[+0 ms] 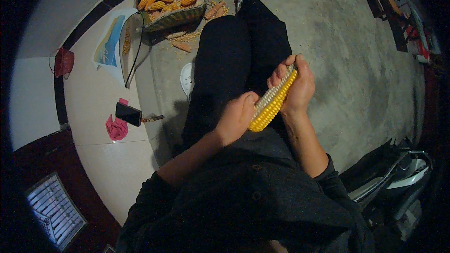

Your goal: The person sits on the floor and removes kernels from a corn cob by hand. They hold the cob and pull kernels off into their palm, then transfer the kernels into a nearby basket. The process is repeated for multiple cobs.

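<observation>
An ear of corn (272, 100) lies tilted between my hands above my lap. Yellow kernels cover its right side, while a pale bare strip of cob runs along the left. My left hand (240, 114) grips its lower end from the left, with the thumb near the pale strip. Around the upper end wraps my right hand (299, 84), its thumb at the tip and some fingers showing behind the ear. Part of the ear is hidden by my fingers.
A woven basket (175, 21) of corn ears stands ahead, with bare cobs (182, 46) and loose kernels scattered beside it. To the left are a plastic bag (114, 47) holding kernels, a smartphone (128, 114), a pink cloth (116, 129) and a small red basket (64, 62). A motorbike (397, 182) stands at right.
</observation>
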Available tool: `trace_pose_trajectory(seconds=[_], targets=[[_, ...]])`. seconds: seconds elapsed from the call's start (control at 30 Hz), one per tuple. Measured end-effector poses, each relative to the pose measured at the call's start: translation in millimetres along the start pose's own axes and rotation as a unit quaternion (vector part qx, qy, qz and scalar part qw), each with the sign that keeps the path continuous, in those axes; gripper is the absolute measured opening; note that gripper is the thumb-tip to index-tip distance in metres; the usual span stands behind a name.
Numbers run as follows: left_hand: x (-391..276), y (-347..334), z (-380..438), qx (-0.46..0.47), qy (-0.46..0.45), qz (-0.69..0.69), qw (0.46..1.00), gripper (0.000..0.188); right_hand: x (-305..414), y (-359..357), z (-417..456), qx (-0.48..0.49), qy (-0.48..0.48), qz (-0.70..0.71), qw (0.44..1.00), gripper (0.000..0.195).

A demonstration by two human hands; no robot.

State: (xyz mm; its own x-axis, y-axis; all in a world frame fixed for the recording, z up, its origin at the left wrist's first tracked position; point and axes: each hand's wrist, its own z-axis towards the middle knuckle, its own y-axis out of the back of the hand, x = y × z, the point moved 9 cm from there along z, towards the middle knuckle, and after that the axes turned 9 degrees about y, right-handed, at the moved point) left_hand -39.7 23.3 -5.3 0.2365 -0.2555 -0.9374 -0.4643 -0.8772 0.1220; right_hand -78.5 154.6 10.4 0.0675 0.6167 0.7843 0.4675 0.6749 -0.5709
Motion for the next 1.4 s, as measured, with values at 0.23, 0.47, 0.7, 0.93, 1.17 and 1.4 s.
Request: trace_pose_trajectory(seconds=[0.23,0.47,0.7,0.93,1.17,1.4], targets=[[6,6,3,-0.031,0.048,-0.084,0.995,0.033,5,-11,-1,0.03,0.002,0.001,1.0,0.027],[12,-2,5,0.036,0.109,-0.207,0.972,0.032,7,-10,8,0.04,-0.036,0.092,0.994,0.026],[34,-17,-4,0.129,0.249,-0.31,0.908,0.023,22,-7,15,0.06,0.005,0.115,0.992,0.026],[13,-28,-16,0.198,0.233,-0.221,0.926,0.019,30,-8,6,0.038,0.035,0.061,0.997,0.027],[32,-42,-31,0.269,0.226,-0.255,0.901,0.024,16,4,-5,0.068,-0.005,0.09,0.994,0.028],[44,-47,-39,0.276,0.216,-0.17,0.921,0.029,7,15,-17,0.068,-0.032,0.112,0.991,0.027]])
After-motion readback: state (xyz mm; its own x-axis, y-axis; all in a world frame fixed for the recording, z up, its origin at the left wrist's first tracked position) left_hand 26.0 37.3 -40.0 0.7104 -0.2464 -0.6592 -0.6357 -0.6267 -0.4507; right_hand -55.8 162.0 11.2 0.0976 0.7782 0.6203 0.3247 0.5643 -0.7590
